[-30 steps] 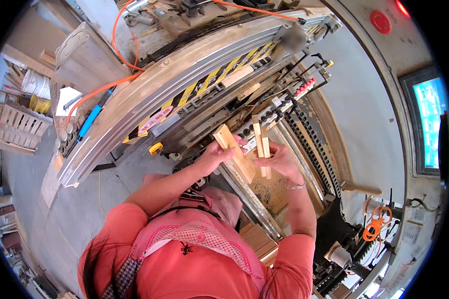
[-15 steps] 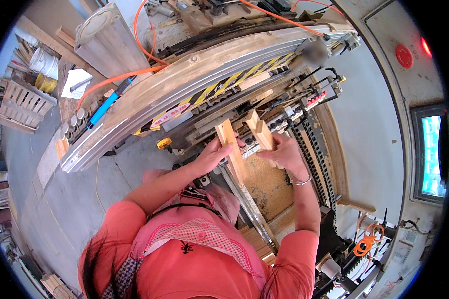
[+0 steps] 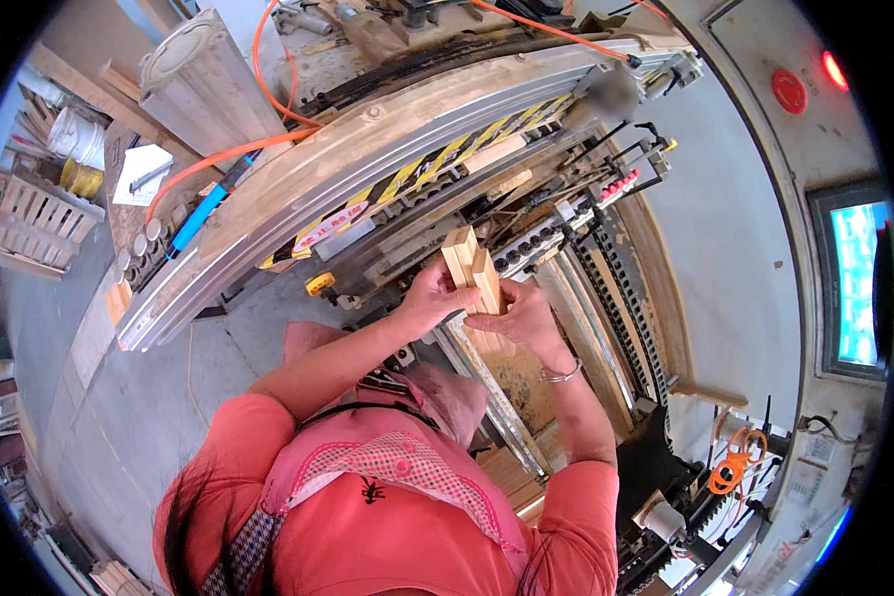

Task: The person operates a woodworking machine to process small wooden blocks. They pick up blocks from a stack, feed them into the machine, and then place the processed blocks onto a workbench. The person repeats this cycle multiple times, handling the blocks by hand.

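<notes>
Two short pale wooden pieces are held side by side, touching, in front of my chest. My left hand [image 3: 435, 300] is closed around the left wooden piece [image 3: 459, 248], thumb across its near face. The right wooden piece [image 3: 485, 280], which sits slightly lower, is gripped by my right hand [image 3: 524, 320], its thumb reaching toward the left one. A bracelet circles my right wrist. Below the hands lies a machine bed [image 3: 517, 382] strewn with sawdust, between metal rails. The fingers behind the wood are hidden.
A long machine beam [image 3: 368, 134] with black-and-yellow striping arcs across beyond the hands. Black drag chains [image 3: 631, 328] run along the right. A control panel with a lit screen [image 3: 857, 283] and red button [image 3: 789, 91] stands far right. An orange hose [image 3: 214, 159] crosses the beam.
My right hand has moved left with its wooden piece, bringing it against the one in my left hand. The two pieces were apart before. The view has shifted slightly.
</notes>
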Tool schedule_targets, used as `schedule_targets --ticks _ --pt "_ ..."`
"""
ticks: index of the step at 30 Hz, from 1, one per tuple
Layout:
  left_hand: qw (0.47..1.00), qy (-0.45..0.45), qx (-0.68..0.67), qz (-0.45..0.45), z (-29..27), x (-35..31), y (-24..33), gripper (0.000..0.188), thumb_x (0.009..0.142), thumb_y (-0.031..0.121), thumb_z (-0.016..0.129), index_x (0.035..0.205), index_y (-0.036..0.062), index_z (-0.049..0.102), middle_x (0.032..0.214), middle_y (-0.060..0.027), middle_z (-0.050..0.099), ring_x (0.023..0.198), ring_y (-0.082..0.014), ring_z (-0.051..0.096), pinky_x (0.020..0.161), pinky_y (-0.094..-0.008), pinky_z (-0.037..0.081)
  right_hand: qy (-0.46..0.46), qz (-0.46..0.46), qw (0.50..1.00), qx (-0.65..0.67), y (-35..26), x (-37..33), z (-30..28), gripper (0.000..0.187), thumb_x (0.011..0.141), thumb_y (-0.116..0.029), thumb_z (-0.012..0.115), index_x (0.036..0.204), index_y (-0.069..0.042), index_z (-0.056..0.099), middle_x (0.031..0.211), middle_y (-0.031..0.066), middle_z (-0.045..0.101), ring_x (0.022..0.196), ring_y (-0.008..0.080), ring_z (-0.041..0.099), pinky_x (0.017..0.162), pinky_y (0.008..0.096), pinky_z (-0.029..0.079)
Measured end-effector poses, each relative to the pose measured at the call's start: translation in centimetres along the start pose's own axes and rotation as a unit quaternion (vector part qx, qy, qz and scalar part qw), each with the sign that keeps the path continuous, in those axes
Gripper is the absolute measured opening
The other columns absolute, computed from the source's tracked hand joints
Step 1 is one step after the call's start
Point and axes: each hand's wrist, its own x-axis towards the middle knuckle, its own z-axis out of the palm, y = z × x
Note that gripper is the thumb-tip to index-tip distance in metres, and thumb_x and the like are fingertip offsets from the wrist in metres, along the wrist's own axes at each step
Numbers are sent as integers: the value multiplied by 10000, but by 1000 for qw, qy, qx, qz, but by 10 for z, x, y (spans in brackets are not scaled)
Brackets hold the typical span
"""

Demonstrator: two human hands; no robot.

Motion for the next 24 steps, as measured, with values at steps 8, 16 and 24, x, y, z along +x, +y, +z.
schedule_targets --ticks 8,16,24 --pt "999 -17 -25 -25 1 -1 9 529 774 52 696 1222 40 415 1108 -42 542 1015 -136 542 888 -293 450 -14 34 999 25 -18 -9 0 453 602 -237 838 947 -13 648 718 11 606 646 66 531 589 245 454" --pt "998 -13 -13 -61 -17 1 12 488 766 114 714 1178 18 470 1090 -62 569 993 -144 553 874 -295 446 81 11 992 97 5 -12 -8 505 642 -371 799 917 10 613 647 52 566 574 106 496 550 281 435" --pt "982 -100 68 -142 -7 -11 22 656 692 138 783 1241 20 444 1115 -56 562 1019 -141 532 879 -300 433 84 -59 987 -124 -2 -6 0 540 702 -123 660 1175 28 447 794 221 602 737 366 600 662 408 488"
